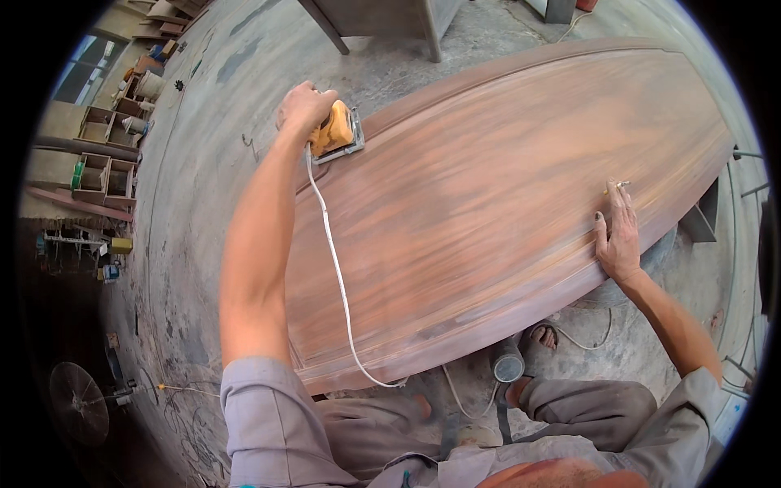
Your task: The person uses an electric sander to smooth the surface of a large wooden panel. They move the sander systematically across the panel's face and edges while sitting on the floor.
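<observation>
A large reddish-brown wooden panel (488, 187) with a raised border lies in front of me. My left hand (304, 107) reaches to its far left edge, closed around a yellow electric sander (335, 132). The sander's grey base plate sits at the panel's border, and a white cord (332, 236) runs from it back toward me over the wood. On the right, my right hand (621, 242) lies on the panel near its close edge. A thin white cigarette (618, 186) is held between its stretched fingers.
A grey metal-legged stand (382, 20) rises beyond the panel. Wooden box shelves (106, 179) and a round fan (79, 403) are at the left. Cords trail over the concrete floor (195, 203). A grey cylinder (508, 363) stands by my feet.
</observation>
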The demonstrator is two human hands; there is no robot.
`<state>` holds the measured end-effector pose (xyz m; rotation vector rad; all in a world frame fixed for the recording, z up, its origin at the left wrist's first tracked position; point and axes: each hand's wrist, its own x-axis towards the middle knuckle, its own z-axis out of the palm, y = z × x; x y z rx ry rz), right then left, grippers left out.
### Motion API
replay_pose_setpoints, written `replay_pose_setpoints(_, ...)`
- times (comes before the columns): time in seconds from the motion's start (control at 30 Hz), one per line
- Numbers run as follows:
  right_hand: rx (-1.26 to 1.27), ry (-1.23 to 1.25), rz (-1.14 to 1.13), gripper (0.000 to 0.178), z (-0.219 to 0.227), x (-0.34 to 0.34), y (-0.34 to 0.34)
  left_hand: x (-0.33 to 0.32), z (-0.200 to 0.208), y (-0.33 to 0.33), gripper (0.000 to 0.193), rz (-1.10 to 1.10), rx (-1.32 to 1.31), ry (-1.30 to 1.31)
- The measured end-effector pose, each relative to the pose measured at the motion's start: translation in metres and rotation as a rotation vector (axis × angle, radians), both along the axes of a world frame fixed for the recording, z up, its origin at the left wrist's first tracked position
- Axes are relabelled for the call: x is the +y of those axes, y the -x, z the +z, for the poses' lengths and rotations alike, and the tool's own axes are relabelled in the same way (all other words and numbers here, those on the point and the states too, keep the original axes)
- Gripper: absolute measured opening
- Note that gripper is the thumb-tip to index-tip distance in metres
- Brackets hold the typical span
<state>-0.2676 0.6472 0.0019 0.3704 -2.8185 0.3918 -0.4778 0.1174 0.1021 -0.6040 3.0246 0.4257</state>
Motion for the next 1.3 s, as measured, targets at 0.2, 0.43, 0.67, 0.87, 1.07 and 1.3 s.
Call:
replay_pose_setpoints(0.2, -0.021, 0.038, 0.008, 0.065, 0.004, -0.002, -0.001, 0.099, -0.007, 0.044, 0.058, -0.169, 0.097, 0.062)
replay_pose_setpoints(0.43, 0.002, 0.058, 0.067, 0.063, -0.013, 0.0, -0.001, 0.171, -0.025, 0.023, 0.045, -0.291, 0.292, 0.0)
replay_pose_setpoints(0.67, 0.05, 0.048, 0.053, 0.064, -0.015, 0.01, 0.001, 0.102, -0.012, -0.047, 0.051, -0.196, 0.126, -0.03)
replay_pose_setpoints(0.87, -0.021, 0.285, 0.102, 0.065, 0.011, -0.025, -0.024, 0.002, -0.011, -0.13, 0.053, -0.017, 0.07, -0.007)
replay_pose_setpoints(1.07, -0.641, 1.148, 0.738, 0.06, 0.191, -0.166, -0.129, -0.022, -0.006, -0.202, 0.055, 0.141, 0.048, -0.078)
replay_pose_setpoints(1.3, -0.656, 1.222, 1.327, 0.047, 0.293, -0.235, -0.194, 0.043, 0.0, -0.229, 0.049, 0.17, 0.044, -0.428)
